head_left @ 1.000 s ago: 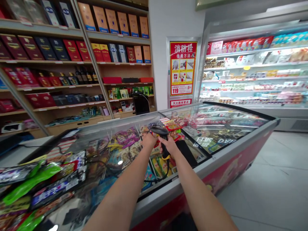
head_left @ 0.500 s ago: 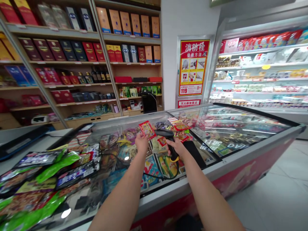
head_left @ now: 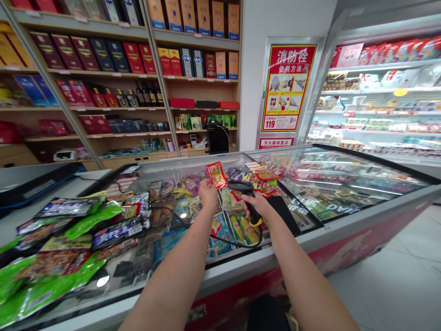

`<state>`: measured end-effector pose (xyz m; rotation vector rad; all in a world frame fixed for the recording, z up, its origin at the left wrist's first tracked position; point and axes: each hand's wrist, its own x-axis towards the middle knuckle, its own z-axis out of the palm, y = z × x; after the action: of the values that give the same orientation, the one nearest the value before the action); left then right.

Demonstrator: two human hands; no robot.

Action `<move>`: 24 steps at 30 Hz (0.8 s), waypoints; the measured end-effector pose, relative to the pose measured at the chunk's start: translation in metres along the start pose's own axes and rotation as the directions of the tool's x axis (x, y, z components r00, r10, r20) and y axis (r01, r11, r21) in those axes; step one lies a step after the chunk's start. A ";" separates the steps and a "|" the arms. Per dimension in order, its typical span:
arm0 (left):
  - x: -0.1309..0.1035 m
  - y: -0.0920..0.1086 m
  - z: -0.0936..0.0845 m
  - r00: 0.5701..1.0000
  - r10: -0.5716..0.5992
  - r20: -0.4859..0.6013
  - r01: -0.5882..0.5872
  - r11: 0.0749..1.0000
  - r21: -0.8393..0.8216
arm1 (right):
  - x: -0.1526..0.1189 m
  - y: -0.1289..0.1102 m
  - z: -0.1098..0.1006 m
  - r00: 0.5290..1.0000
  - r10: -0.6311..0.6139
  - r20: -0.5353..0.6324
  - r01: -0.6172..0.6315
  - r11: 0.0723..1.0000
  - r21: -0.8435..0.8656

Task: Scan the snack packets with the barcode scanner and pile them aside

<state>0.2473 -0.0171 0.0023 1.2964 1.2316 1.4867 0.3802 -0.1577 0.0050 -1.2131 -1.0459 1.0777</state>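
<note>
My left hand (head_left: 208, 193) pinches the lower edge of a small red and yellow snack packet (head_left: 217, 175), raised above the glass freezer top. My right hand (head_left: 255, 203) is wrapped round the handle of a black barcode scanner (head_left: 253, 212), whose head points left toward the packet. A black cable (head_left: 237, 244) loops from the scanner's base over the glass. Another red packet (head_left: 237, 195) shows just under the scanner's head, partly hidden by it. More red packets (head_left: 268, 176) lie on the glass behind my right hand.
Green and silver snack bags (head_left: 69, 248) are piled on the freezer's left part. A black flat object (head_left: 284, 215) lies right of my right hand. The freezer's front edge (head_left: 237, 271) runs under my forearms. Shelves of boxes (head_left: 117, 73) stand behind.
The view has shifted, so the scene sits further right and slightly higher. My left hand still holds the packet, now more upright, and my right hand keeps its hold on the scanner.
</note>
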 end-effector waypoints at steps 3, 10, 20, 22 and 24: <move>-0.001 -0.001 0.001 0.999 0.034 0.003 -0.034 0.999 0.028 | 0.002 0.003 -0.001 1.000 0.000 0.000 0.000 1.000 -0.010; -0.001 -0.003 0.001 0.999 0.041 -0.014 -0.040 0.995 0.087 | 0.005 0.009 -0.005 1.000 0.018 -0.019 -0.018 1.000 -0.014; -0.001 0.001 -0.009 0.999 0.022 -0.027 -0.019 0.996 0.087 | 0.004 0.007 0.005 1.000 0.023 0.019 -0.025 0.994 0.109; 0.002 0.002 -0.018 0.999 0.027 -0.032 -0.024 0.997 0.073 | 0.007 0.005 0.015 0.998 0.008 0.058 -0.014 0.994 0.107; 0.008 0.003 -0.034 0.998 0.032 -0.047 -0.028 0.996 0.083 | 0.011 0.001 0.028 0.994 0.007 0.107 -0.018 0.995 0.102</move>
<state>0.2130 -0.0158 0.0072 1.3449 1.3217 1.5099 0.3548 -0.1418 0.0061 -1.0910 -1.0511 1.2026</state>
